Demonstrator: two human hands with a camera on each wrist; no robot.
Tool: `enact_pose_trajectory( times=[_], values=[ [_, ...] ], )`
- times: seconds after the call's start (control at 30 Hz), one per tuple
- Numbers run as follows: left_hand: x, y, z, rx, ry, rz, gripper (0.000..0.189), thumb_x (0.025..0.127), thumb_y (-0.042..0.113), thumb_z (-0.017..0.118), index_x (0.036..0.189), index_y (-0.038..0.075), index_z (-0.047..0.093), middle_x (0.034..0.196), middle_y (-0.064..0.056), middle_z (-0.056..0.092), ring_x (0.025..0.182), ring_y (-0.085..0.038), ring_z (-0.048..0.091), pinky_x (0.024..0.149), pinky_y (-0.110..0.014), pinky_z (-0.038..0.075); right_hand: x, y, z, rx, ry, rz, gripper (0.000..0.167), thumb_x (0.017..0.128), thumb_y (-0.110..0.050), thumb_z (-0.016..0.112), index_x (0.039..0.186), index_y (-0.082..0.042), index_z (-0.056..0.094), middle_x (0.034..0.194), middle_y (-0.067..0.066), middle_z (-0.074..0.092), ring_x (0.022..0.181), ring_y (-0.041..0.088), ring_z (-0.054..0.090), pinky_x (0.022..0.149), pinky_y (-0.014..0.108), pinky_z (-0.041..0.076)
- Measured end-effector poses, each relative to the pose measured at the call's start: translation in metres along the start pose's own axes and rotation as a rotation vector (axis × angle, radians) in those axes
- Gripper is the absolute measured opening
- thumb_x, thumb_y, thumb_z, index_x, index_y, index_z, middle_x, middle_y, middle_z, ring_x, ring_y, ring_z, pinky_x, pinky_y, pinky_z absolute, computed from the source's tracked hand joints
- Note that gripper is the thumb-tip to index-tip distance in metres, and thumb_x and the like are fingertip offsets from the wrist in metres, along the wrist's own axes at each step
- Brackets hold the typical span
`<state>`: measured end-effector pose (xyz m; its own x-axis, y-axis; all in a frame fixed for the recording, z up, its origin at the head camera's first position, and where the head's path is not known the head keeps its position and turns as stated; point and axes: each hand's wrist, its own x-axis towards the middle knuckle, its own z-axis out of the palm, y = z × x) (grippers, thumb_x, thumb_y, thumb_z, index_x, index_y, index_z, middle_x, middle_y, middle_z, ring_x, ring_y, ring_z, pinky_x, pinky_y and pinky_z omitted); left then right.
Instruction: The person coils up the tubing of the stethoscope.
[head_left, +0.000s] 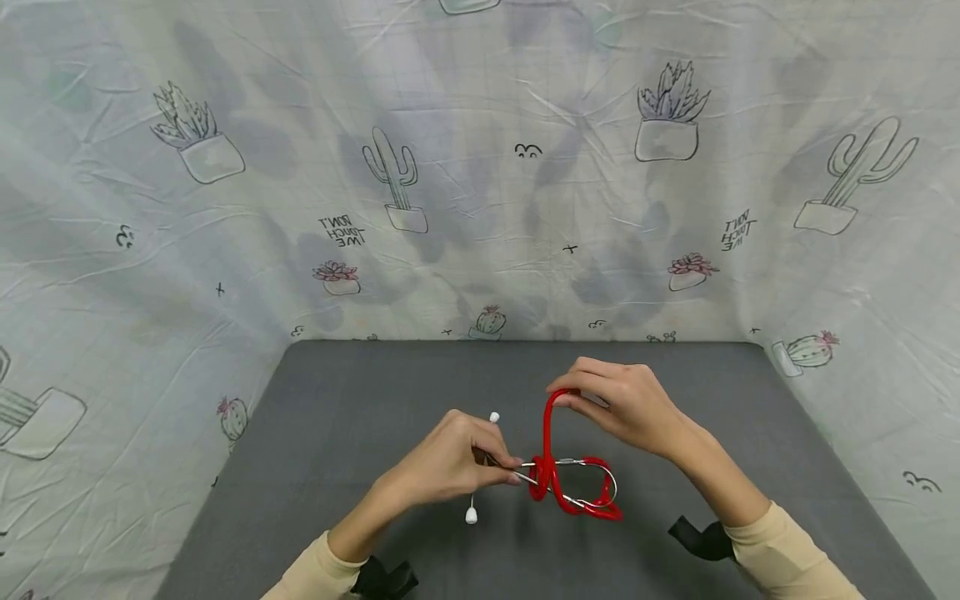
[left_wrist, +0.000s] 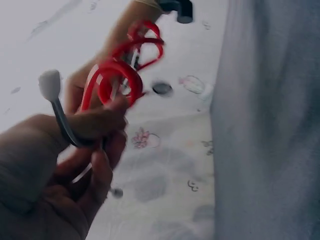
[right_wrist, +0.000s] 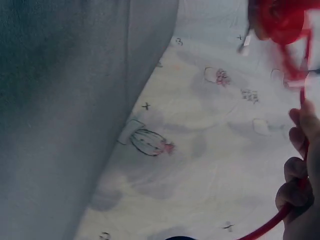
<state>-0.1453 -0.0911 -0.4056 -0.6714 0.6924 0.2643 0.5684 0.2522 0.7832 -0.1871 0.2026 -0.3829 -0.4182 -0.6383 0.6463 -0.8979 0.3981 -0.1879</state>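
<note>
A stethoscope with red tubing and silver metal ear tubes is held up over the table, its tubing wound in coils around the metal. My left hand pinches the ear tubes between thumb and fingers, left of the coils. White ear tips stick out on either side of this hand; one ear tip looms large in the left wrist view. Above and right of the coils, my right hand grips a raised stretch of tubing. In the right wrist view the tube runs through its curled fingers.
A dark grey table lies beneath both hands. Pale cloth printed with potted cacti hangs behind it and along both sides. Black straps sit at both wrists, over light sleeves.
</note>
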Motion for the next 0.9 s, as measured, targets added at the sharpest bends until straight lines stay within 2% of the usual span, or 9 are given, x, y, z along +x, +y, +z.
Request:
enact_pose_trajectory(
  times=[0.07, 0.13, 0.27, 0.4, 0.53, 0.6, 0.7, 0.9],
  values=[
    [0.000, 0.002, -0.002, -0.057, 0.015, 0.039, 0.006, 0.086, 0.009, 0.092, 0.091, 0.012, 0.089, 0.083, 0.001, 0.081, 0.070, 0.006, 0.066, 0.061, -0.022, 0.061, -0.004, 0.006, 0.002, 0.092, 0.000, 0.035, 0.024, 0.109, -0.039, 0.064, 0.114, -0.022, 0.081, 0.097, -0.013, 0.074, 0.067, -0.005, 0.050, 0.057, 0.006, 0.036],
    [0.000, 0.003, -0.004, -0.108, 0.030, 0.067, 0.006, 0.087, 0.009, 0.092, 0.091, 0.011, 0.089, 0.084, 0.000, 0.082, 0.070, 0.004, 0.066, 0.061, -0.023, 0.061, -0.008, 0.011, 0.006, 0.190, -0.002, 0.064, 0.014, 0.106, -0.026, 0.072, 0.117, -0.022, 0.080, 0.097, -0.012, 0.074, 0.069, -0.004, 0.049, 0.058, 0.008, 0.038],
    [0.000, 0.004, -0.008, -0.156, 0.076, 0.105, 0.006, 0.088, 0.010, 0.092, 0.093, 0.010, 0.088, 0.085, -0.003, 0.083, 0.071, 0.001, 0.068, 0.060, -0.025, 0.060, -0.015, 0.017, 0.015, 0.353, -0.012, 0.125, 0.030, 0.097, -0.001, 0.078, 0.121, -0.019, 0.081, 0.096, -0.005, 0.073, 0.073, -0.001, 0.050, 0.061, 0.014, 0.042],
    [0.001, 0.003, -0.012, -0.205, 0.154, 0.118, 0.007, 0.087, 0.006, 0.091, 0.092, 0.005, 0.088, 0.088, -0.010, 0.083, 0.073, -0.005, 0.073, 0.057, -0.024, 0.056, -0.021, 0.015, 0.026, 0.424, -0.027, 0.180, 0.031, 0.101, 0.001, 0.072, 0.126, -0.016, 0.080, 0.095, -0.001, 0.073, 0.078, 0.002, 0.053, 0.065, 0.016, 0.046],
    [0.001, 0.002, -0.015, -0.238, 0.255, 0.075, 0.011, 0.085, 0.001, 0.091, 0.095, 0.001, 0.087, 0.090, -0.016, 0.083, 0.073, -0.008, 0.074, 0.058, -0.027, 0.059, -0.024, 0.007, 0.038, 0.462, -0.026, 0.270, 0.033, 0.101, 0.003, 0.070, 0.127, -0.015, 0.079, 0.094, -0.004, 0.073, 0.080, 0.003, 0.059, 0.067, 0.020, 0.053],
    [0.002, 0.000, -0.018, -0.235, 0.298, 0.031, 0.014, 0.084, 0.001, 0.092, 0.097, 0.001, 0.087, 0.091, -0.016, 0.083, 0.073, -0.010, 0.073, 0.061, -0.029, 0.062, -0.027, 0.003, 0.044, 0.458, -0.009, 0.318, 0.030, 0.100, 0.002, 0.071, 0.124, -0.013, 0.081, 0.094, -0.002, 0.075, 0.077, 0.003, 0.061, 0.065, 0.022, 0.055],
    [0.002, -0.002, -0.022, -0.208, 0.337, -0.027, 0.016, 0.083, 0.002, 0.093, 0.099, 0.004, 0.088, 0.093, -0.014, 0.084, 0.074, -0.012, 0.074, 0.064, -0.030, 0.064, -0.031, 0.000, 0.051, 0.412, 0.010, 0.346, 0.026, 0.100, 0.000, 0.073, 0.123, -0.009, 0.081, 0.099, 0.004, 0.080, 0.077, 0.005, 0.067, 0.064, 0.022, 0.057],
    [0.004, -0.005, -0.033, -0.130, 0.353, -0.091, 0.015, 0.086, 0.005, 0.091, 0.101, 0.008, 0.089, 0.095, -0.010, 0.084, 0.074, -0.011, 0.074, 0.067, -0.031, 0.064, -0.036, -0.011, 0.058, 0.225, -0.034, 0.300, 0.036, 0.096, 0.003, 0.075, 0.131, -0.002, 0.077, 0.096, 0.006, 0.075, 0.066, -0.002, 0.054, 0.061, 0.018, 0.051]
  ],
)
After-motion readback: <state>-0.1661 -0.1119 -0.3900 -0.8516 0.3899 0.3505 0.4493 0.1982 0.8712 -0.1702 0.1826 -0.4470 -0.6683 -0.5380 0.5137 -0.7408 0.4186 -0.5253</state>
